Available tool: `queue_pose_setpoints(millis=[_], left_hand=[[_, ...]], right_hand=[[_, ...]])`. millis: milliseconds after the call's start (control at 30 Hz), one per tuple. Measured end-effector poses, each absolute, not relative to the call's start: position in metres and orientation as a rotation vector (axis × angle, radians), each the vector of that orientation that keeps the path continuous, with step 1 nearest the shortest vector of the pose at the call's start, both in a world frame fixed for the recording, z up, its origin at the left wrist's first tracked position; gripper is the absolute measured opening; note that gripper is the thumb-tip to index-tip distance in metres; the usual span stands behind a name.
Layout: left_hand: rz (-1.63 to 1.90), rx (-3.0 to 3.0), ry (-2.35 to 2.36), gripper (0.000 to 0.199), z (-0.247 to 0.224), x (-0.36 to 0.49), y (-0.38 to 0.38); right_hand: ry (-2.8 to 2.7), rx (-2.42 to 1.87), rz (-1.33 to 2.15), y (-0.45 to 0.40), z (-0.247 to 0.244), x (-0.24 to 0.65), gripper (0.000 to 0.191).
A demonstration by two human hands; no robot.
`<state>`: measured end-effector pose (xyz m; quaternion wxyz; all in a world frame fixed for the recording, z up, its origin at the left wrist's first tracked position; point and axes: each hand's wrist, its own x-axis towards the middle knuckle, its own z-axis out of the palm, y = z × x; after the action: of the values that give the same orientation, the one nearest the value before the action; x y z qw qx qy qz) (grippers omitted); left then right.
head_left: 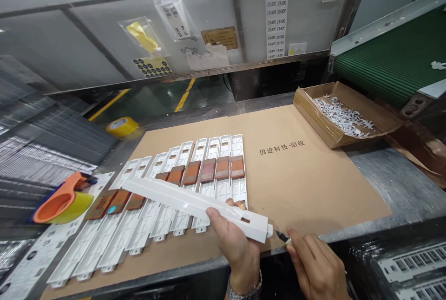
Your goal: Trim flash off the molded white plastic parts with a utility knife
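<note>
My left hand point(234, 244) is closed round a long white plastic strip point(195, 201), thumb on its upper face. The strip has a small rectangular slot and a little tab at its right end, and it slants over the row below. My right hand point(316, 263) pinches a small knife point(281, 236) whose dark blade points at that tab; whether they touch I cannot tell. Beneath lie several similar white strips point(239, 144) side by side, ribbed side up. Reddish-brown blocks point(237, 167) rest across them.
Brown cardboard point(306, 184) covers the bench. A cardboard box point(315, 123) with small white scraps stands at the back right beside a green conveyor point(390, 58). At left are an orange tape dispenser point(57, 205) and a yellow tape roll point(121, 126). Black-wrapped parts point(414, 263) sit lower right.
</note>
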<state>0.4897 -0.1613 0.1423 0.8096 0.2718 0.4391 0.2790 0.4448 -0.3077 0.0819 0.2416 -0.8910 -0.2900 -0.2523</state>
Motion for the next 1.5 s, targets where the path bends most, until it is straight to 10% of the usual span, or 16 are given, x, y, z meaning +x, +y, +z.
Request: queue_pose_setpoints(millis=[1500], left_hand=[[0.588,0.616,0.888,0.041,0.144,0.487,-0.164]], right_hand=[[-0.604,-2.286,-0.525,-0.315,0.082,0.450,0.022]])
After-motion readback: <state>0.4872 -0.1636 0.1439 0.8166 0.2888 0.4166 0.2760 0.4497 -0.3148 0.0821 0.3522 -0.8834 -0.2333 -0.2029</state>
